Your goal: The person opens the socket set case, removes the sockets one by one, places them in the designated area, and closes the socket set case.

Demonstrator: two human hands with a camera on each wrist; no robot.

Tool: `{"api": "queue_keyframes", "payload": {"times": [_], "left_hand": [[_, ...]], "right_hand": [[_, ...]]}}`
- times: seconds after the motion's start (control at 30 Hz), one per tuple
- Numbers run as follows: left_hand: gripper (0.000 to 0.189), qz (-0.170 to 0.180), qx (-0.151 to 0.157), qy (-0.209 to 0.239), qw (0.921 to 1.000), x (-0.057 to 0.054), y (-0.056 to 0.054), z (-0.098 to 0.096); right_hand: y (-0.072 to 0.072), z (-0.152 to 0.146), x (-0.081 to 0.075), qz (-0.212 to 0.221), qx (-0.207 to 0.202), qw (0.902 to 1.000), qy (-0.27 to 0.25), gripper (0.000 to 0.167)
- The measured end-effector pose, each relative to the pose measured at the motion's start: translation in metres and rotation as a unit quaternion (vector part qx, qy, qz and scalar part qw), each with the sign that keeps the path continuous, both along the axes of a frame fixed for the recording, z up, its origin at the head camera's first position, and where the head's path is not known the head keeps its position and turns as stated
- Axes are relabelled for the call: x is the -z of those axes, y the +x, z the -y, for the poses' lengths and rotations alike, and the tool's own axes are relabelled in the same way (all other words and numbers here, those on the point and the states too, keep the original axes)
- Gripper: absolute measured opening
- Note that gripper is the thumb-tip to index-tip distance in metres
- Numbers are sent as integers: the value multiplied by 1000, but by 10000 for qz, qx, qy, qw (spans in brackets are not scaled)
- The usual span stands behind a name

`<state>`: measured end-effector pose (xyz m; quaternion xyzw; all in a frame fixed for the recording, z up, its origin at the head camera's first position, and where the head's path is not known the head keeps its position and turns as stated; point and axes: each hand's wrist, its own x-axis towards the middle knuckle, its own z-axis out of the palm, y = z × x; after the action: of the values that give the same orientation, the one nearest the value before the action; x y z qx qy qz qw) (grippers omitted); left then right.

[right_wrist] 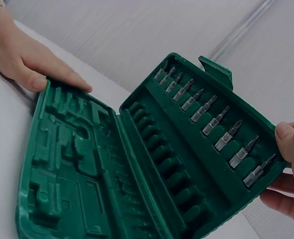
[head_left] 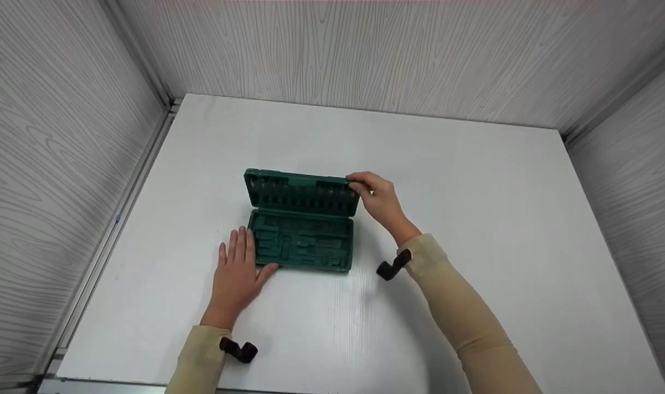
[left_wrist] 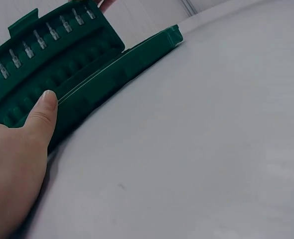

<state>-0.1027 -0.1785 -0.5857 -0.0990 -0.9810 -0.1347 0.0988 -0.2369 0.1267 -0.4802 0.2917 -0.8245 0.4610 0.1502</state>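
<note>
A green plastic tool case (head_left: pixel 303 241) lies unfolded on the white table, its lid (head_left: pixel 302 194) tilted up at the back. Silver screwdriver bits (right_wrist: pixel 204 109) sit in a row along the lid, while the moulded recesses in the base (right_wrist: pixel 70 164) hold no tools. My right hand (head_left: pixel 379 197) pinches the lid's right upper corner between thumb and fingers. Flat beside the base's left end rests my left hand (head_left: pixel 236 279), fingers straight, with the thumb (left_wrist: pixel 45 112) against the front edge. The left fingers touch the side of the case.
The white table (head_left: pixel 474 219) extends around the case on all sides. Wood-grain panels (head_left: pixel 365 54) enclose it at the back, left and right. A metal rail (head_left: pixel 119 219) runs along the left edge. Each sleeve carries a small black wrist camera (head_left: pixel 393 265).
</note>
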Motion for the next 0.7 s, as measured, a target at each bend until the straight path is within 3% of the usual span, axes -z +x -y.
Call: {"api": "queue_keyframes", "payload": {"times": [0.23, 0.43, 0.7], "left_hand": [[93, 102, -50, 39, 9999, 0, 1, -2], [92, 174, -56, 75, 9998, 0, 1, -3], [90, 225, -80, 116, 9996, 0, 5, 1]], "right_hand": [[-21, 5, -1, 470, 375, 9982, 38, 21], [-33, 9, 7, 863, 724, 9936, 20, 26], [-40, 15, 19, 1382, 785, 9811, 1106, 47]]}}
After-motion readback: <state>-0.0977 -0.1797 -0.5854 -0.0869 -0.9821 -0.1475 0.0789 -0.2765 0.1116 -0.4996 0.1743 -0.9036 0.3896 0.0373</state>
